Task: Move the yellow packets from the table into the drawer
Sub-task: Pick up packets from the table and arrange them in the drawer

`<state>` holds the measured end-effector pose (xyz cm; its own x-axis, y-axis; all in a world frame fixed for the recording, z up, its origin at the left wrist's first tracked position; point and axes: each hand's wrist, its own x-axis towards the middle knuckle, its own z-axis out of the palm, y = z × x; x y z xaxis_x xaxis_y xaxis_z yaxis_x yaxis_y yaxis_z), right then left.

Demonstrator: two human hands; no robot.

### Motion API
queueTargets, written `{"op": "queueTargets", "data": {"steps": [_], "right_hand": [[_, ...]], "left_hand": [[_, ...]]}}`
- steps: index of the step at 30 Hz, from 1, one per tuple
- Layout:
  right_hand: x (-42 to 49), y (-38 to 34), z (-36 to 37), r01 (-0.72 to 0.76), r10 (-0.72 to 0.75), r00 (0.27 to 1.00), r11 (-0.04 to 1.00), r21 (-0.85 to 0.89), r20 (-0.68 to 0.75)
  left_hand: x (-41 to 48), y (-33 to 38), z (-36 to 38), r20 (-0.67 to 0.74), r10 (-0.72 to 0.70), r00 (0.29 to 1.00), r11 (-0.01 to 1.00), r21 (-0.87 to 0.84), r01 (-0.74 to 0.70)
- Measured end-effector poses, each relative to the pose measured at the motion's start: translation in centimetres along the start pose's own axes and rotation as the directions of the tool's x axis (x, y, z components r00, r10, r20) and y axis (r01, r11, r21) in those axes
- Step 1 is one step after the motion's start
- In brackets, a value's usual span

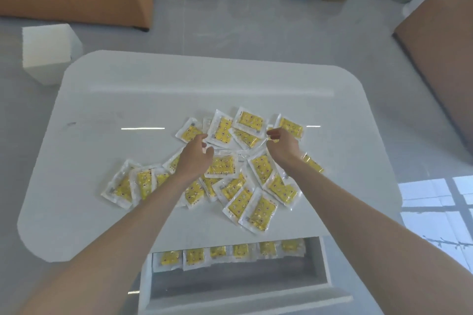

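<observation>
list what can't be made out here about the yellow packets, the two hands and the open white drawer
Head view:
- Print on the yellow plastic packets: too small, blurred.
- Packets under the left hand and forearm: hidden, so no count.
- Right hand: fingers curl away; grip on a packet unclear.
- White open drawer: back part hidden under the white rounded table.

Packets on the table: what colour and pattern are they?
The packets are yellow with small reddish dots and clear edges; head view.
</observation>
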<state>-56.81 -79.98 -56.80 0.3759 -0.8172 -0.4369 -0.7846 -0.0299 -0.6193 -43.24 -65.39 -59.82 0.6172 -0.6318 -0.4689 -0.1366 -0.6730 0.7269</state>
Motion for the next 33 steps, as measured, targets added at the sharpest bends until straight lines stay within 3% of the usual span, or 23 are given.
{"op": "queueTargets", "data": {"steps": [6, 13, 21, 23, 28, 33], "right_hand": [[8.9, 3.7, 2.0, 0.088, -0.083, 0.992, 0.995, -0.051, 0.096], [17.7, 6.8, 6.5, 0.263, -0.234, 0.953, 0.953, -0.147, 0.191], [22.3, 7.1, 10.2, 0.349, -0.253, 0.929, 0.839, -0.417, 0.269], [22.4, 6.9, 10.8, 0.334, -0.254, 0.941, 0.808, -0.485, 0.225], [23.4, 5.6, 11.1, 0.253, -0.187, 0.967, 0.791, -0.557, 0.173], [23.9, 5.2, 11.1, 0.194, -0.124, 0.979, 0.81, -0.553, 0.162]], "left_hand": [[6.7, -0.7, 6.1, -0.218, 0.014, 0.976, 0.998, -0.056, -0.027], [13.8, -3.4, 10.2, -0.277, 0.072, 0.958, 0.995, 0.082, -0.051], [17.7, -5.8, 12.5, -0.375, -0.028, 0.927, 0.951, 0.274, 0.14], [18.2, -5.6, 12.6, -0.412, -0.054, 0.91, 0.946, 0.271, 0.179], [18.8, -4.6, 12.7, -0.414, -0.257, 0.873, 0.952, 0.046, 0.303], [18.3, -4.4, 12.6, -0.372, -0.463, 0.804, 0.884, -0.25, 0.394]]}}
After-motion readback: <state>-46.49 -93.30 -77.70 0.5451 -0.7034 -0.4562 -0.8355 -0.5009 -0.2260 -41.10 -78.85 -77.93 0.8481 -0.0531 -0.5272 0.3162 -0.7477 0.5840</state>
